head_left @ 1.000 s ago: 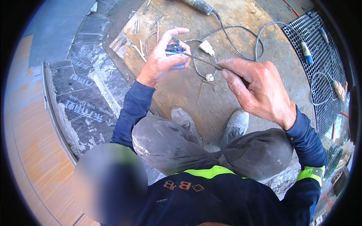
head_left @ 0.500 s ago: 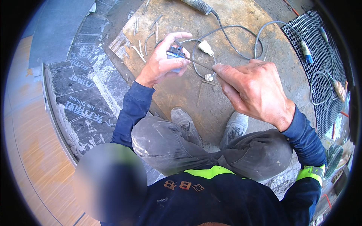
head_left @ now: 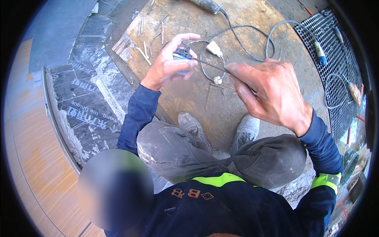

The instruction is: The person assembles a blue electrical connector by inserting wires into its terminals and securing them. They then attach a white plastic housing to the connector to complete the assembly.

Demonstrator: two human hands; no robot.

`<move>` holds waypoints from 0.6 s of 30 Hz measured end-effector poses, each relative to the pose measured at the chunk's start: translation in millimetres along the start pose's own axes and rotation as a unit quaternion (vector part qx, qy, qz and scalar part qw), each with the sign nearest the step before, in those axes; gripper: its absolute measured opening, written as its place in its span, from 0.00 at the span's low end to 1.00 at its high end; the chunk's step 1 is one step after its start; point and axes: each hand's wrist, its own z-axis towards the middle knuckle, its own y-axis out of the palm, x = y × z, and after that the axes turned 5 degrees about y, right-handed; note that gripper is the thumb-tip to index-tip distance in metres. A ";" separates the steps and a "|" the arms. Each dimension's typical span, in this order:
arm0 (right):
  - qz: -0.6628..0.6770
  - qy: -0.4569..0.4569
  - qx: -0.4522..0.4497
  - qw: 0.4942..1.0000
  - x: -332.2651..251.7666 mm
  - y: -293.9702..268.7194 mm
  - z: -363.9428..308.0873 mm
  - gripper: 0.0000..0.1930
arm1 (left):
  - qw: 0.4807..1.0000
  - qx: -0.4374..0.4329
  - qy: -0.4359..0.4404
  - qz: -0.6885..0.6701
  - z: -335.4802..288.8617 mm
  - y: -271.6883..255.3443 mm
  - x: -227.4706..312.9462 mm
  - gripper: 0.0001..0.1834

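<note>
My left hand (head_left: 167, 65) is curled around a small blue and dark electrical fitting (head_left: 182, 62), thumb and fingers on either side. From the fitting a thin straight dark rod (head_left: 208, 64), like a screwdriver shaft, slants across to my right hand (head_left: 272, 91). The fingers of that hand are pinched on the rod's near end, and any handle is hidden inside them. Where exactly the rod's tip meets the fitting is too small to tell. Both hands are held in front of my bent knees (head_left: 169, 150), above the stained board.
A corded power tool (head_left: 207, 5) lies at the far edge of the stained board (head_left: 181, 102). Its grey cable loops past a white connector (head_left: 214, 49). Several thin strips lie at far left. A black perforated mat (head_left: 335, 43) with a blue-white connector (head_left: 320, 54) is at right, printed sheeting (head_left: 94, 114) at left.
My right hand has shifted slightly to the right and rolled a little, still pinching the rod. The left hand keeps its hold on the fitting, nearly unmoved.
</note>
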 end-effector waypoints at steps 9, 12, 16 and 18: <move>-0.007 -0.004 -0.004 1.000 2.5 4.2 2.4 0.09 | 1.000 0.001 -0.005 -0.003 -0.5 0.8 -4.0 0.42; 0.001 -0.005 -0.002 1.000 2.5 5.1 3.0 0.09 | 1.000 -0.006 -0.005 -0.001 0.0 -0.1 -5.2 0.42; -0.032 -0.030 -0.014 0.999 4.0 0.4 5.9 0.06 | 0.999 -0.005 -0.020 0.038 0.4 0.7 -6.8 0.43; -0.100 -0.083 -0.025 0.991 3.7 -8.5 10.7 0.07 | 0.997 -0.002 -0.024 0.075 -0.7 0.3 -13.0 0.42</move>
